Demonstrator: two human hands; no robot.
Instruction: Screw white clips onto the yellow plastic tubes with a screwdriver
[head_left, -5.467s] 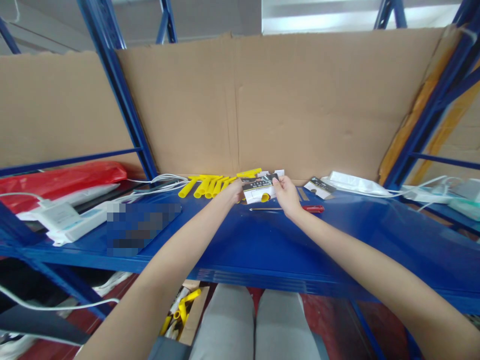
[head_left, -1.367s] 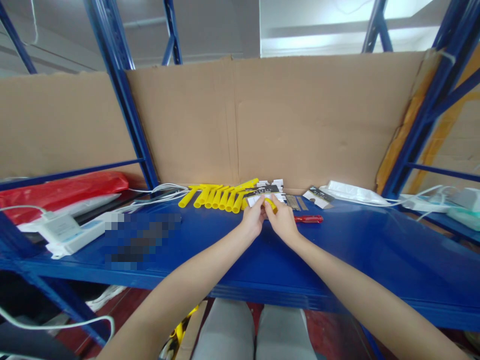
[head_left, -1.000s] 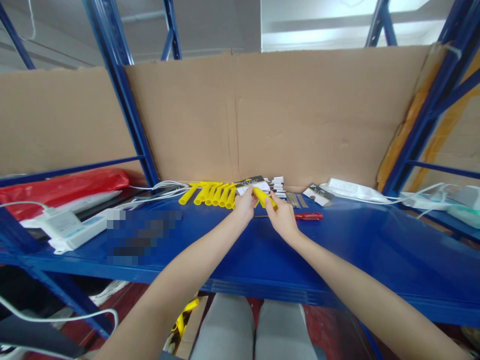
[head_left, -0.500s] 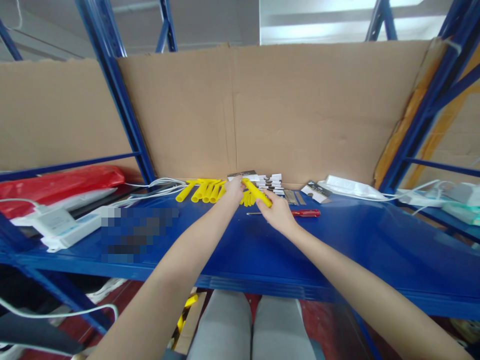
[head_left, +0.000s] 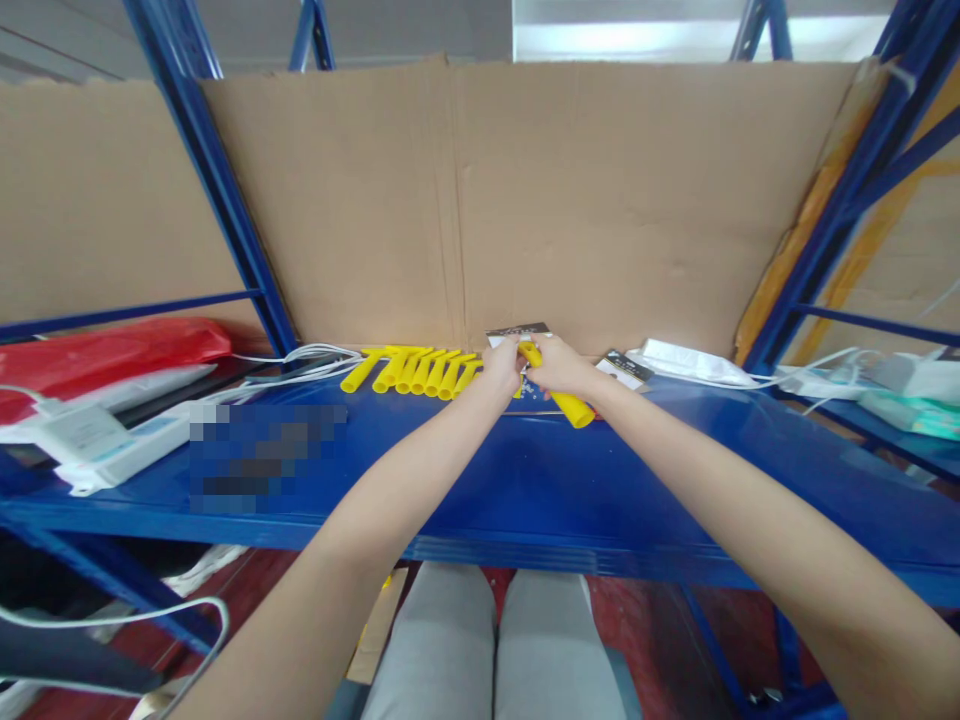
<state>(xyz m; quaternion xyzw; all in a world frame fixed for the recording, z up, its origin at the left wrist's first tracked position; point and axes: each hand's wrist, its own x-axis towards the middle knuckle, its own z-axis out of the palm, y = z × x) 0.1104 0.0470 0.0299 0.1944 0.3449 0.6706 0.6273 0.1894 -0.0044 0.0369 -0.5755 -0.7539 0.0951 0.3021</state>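
Note:
My right hand (head_left: 556, 365) is closed around a yellow plastic handle (head_left: 574, 408), whose hollow round end tilts down toward me. Against its far end sits my left hand (head_left: 507, 364), fingers pinched together; what lies between them is hidden. Left of my hands, several T-shaped yellow handles (head_left: 411, 376) lie side by side with their open ends facing me. A black and white printed card (head_left: 525, 330) shows just behind my hands. Some small yellow pieces are partly covered by my fingers.
The blue shelf (head_left: 495, 490) is backed by cardboard (head_left: 585, 200). Another printed card (head_left: 624, 370) and a white packet (head_left: 690, 362) lie to the right. At left are white cables (head_left: 319, 355), a power strip (head_left: 135, 455) and a red bag (head_left: 112, 350).
Both hands have moved right and drawn together, bringing the yellow handle with them; its hollow end now points lower right. The red screwdriver is hidden now. The camera view has shifted slightly.

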